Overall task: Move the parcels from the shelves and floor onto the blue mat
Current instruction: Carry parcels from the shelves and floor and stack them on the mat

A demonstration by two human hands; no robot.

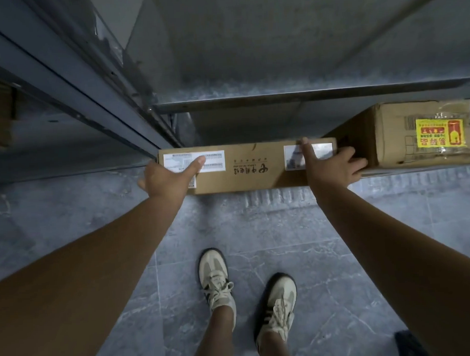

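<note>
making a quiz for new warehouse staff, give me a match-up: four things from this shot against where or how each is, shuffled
Things
1 flat box
2 sticker box
3 shoes
4 left hand

Place or state
a on the floor
b thumb on the barcode label
c on the shelf, at right
d gripped at both ends

Pairs: 1-d, 2-c, 3-a, 4-b

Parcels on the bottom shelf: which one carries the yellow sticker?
The taller box at the far right. The long flat box, held by the left hand and right hand, shows only white labels.
</note>
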